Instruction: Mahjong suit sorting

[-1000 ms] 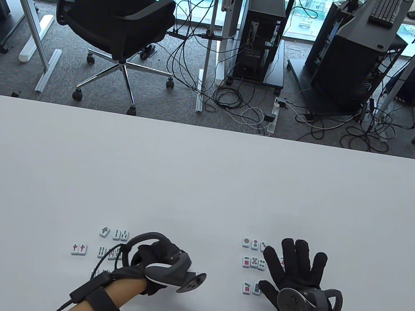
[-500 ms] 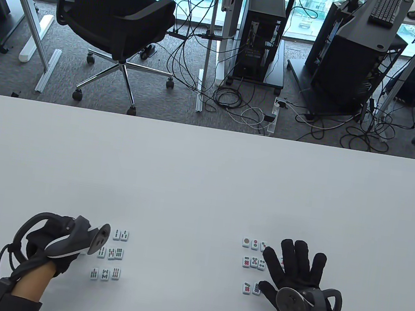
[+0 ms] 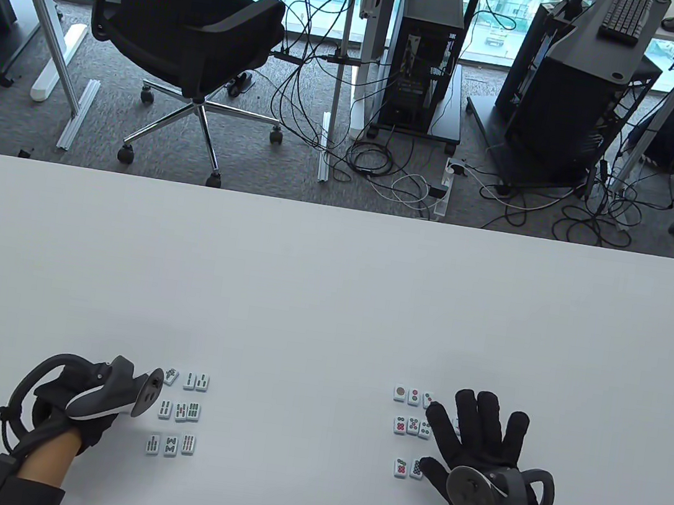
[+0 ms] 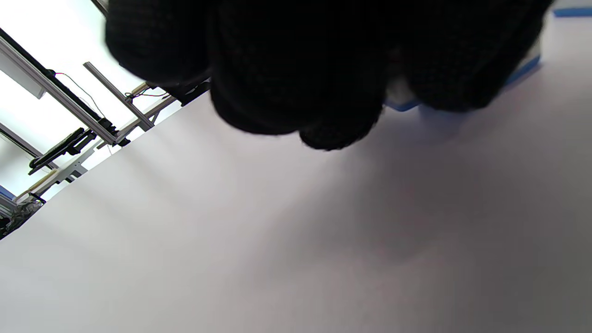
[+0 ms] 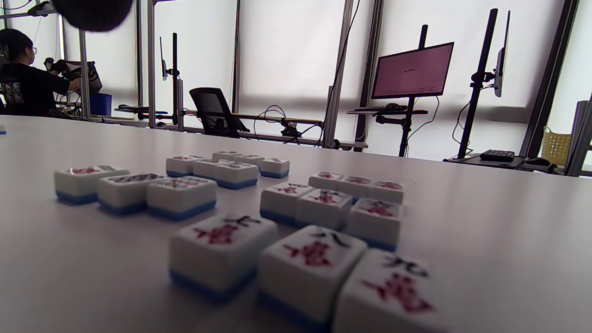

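- I see the left hand (image 3: 81, 401) has swung from the middle of the bamboo tiles (image 3: 180, 411) out to their 9 o'clock side over the last second, and in the last half second it has eased back a little toward me
- The two red-character tiles that sat at 9 o'clock of the bamboo block a second ago are now out of sight under that hand
- In the left wrist view the fingers (image 4: 296, 69) curl around something white with a blue edge, so I judge it pinches a tile; which one, I can't tell
- Right hand (image 3: 475, 447) hasn't moved: flat, fingers spread, resting over the right half of the dot tiles (image 3: 411, 426) and the character tiles (image 5: 305, 259)
- Both sorted blocks sit at 6 o'clock on the table (image 3: 332, 289), bamboo left, dots and characters right
- My read: sort nearly done, the red pair is the last thing to place
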`<state>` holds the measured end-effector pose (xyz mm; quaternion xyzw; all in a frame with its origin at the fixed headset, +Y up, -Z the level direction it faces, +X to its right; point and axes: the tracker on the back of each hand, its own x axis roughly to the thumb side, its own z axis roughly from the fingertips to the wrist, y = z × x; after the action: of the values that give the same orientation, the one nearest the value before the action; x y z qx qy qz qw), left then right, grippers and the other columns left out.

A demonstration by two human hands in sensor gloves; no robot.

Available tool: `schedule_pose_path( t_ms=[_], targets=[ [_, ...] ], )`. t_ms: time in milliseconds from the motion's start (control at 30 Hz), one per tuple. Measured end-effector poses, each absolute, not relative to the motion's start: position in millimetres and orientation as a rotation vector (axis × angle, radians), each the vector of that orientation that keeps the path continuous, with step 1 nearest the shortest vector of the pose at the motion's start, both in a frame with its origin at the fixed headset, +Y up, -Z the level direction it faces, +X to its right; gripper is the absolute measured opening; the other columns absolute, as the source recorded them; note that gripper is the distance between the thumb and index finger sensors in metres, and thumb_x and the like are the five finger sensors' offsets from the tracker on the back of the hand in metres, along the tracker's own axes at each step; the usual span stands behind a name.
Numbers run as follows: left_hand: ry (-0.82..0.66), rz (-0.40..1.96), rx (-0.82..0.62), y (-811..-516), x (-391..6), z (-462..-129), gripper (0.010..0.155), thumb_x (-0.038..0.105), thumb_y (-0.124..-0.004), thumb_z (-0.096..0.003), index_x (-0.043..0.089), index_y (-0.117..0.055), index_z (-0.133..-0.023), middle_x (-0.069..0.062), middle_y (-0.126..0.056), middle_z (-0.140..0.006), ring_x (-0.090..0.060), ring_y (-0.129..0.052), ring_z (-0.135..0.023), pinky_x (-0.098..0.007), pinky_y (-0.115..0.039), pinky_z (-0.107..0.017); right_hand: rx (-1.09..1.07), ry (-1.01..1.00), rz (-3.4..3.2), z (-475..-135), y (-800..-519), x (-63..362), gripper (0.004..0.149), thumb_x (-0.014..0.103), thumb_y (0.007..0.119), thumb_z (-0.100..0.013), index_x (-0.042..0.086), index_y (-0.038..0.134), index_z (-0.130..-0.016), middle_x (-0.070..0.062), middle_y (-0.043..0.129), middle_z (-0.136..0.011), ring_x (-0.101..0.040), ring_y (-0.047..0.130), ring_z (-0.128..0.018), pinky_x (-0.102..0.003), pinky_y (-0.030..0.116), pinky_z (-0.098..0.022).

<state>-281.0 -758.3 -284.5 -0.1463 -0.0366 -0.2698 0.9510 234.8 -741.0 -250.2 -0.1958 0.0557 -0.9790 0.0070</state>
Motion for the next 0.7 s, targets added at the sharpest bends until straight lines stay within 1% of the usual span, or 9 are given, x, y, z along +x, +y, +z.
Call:
schedule_pose_path(
  t_ms=[300, 467, 600, 700],
  targets=[
    [-0.064, -0.555, -0.322, -767.4, -280.1, -285.0, 0.062, 0.050, -0.088, -0.0295, 0.025, -0.081, -0.086, 0.012, -0.101, -0.062, -0.009, -0.103, -0.036, -0.037, -0.088, -0.040, -0.614, 0.174, -3.064, -250.3, -740.9, 234.7, 0.076, 0.063, 0.055, -0.051, 0.039, 0.012, -0.109, -0.008, 0.002, -0.118, -0.038, -0.004, -0.104, -0.070, 0.006, -0.070],
    [-0.040, -0.533, -0.346, -766.3, -282.8, -281.7, 0.066, 0.052, -0.087, -0.0294, 0.025, -0.078, -0.089, 0.012, -0.100, -0.065, -0.010, -0.103, -0.039, -0.038, -0.087, -0.042, -0.613, 0.176, -3.065, -250.3, -740.6, 234.6, 0.076, 0.063, 0.055, -0.051, 0.039, 0.012, -0.109, -0.008, 0.002, -0.118, -0.038, -0.004, -0.104, -0.070, 0.006, -0.070],
    [-0.005, -0.536, -0.307, -753.6, -288.0, -276.6, 0.070, 0.054, -0.087, -0.0289, 0.029, -0.074, -0.093, 0.011, -0.098, -0.072, -0.012, -0.104, -0.046, -0.040, -0.086, -0.046, -0.607, 0.182, -3.071, -250.6, -740.4, 235.4, 0.076, 0.063, 0.055, -0.051, 0.039, 0.012, -0.109, -0.008, 0.002, -0.118, -0.038, -0.004, -0.104, -0.070, 0.005, -0.070],
    [0.036, -0.505, -0.230, -734.8, -294.8, -273.1, 0.072, 0.055, -0.086, -0.0290, 0.030, -0.072, -0.095, 0.010, -0.096, -0.077, -0.014, -0.103, -0.052, -0.042, -0.084, -0.049, -0.601, 0.182, -3.072, -250.7, -740.4, 236.2, 0.076, 0.063, 0.055, -0.051, 0.039, 0.012, -0.109, -0.008, 0.002, -0.118, -0.038, -0.004, -0.103, -0.070, 0.005, -0.070]
  ],
)
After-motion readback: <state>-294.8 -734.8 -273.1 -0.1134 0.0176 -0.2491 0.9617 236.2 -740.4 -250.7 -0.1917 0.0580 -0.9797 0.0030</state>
